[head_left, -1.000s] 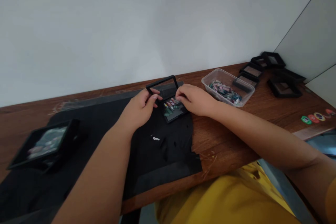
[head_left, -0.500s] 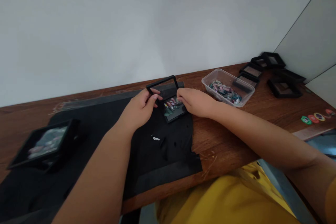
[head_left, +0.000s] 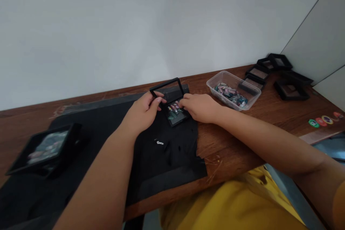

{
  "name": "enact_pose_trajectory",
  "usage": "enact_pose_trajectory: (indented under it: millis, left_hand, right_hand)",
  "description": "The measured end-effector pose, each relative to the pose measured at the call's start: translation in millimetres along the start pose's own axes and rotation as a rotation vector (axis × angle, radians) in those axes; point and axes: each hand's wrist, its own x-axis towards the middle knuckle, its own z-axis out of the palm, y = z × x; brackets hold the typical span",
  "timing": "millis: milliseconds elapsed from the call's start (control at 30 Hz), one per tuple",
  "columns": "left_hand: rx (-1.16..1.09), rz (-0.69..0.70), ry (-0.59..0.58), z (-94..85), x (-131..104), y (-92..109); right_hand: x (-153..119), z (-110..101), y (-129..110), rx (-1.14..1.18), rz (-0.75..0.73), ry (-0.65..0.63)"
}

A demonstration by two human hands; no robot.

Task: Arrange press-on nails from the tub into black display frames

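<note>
A small black hinged case (head_left: 177,118) stands with its windowed lid raised on the black mat. In its base lie several small glossy pink and green pieces (head_left: 173,108), with bare dark floor towards the front. My left hand (head_left: 145,111) is closed around the left side of the lid frame (head_left: 165,83), thumb on the near side. Over the right part of the base, my right hand (head_left: 201,107) has its fingers bent down at the pieces. Its fingertips are pressed together, and whatever they grip is hidden.
A clear plastic tub (head_left: 229,91) of similar pieces stands right of my right hand. Several black cases (head_left: 291,90) lie at the back right. Another filled case (head_left: 45,151) rests on the mat (head_left: 107,129) at left. A white scrap (head_left: 160,143) and round stickers (head_left: 320,121) are also there.
My right hand has shifted slightly left over the case, its fingers now reaching further across the pieces. My left hand keeps its hold on the lid.
</note>
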Motion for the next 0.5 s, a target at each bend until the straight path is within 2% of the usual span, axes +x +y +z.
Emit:
enact_pose_trajectory:
  millis: [333, 500]
  left_hand:
    - [-0.007, 0.001, 0.003, 0.2, 0.5, -1.0]
    - [-0.016, -0.011, -0.011, 0.8, 0.3, -3.4]
  right_hand:
    - [0.7, -7.2, -2.6, 0.04, 0.026, 0.036]
    - [0.5, -7.3, -2.3, 0.051, 0.086, 0.088]
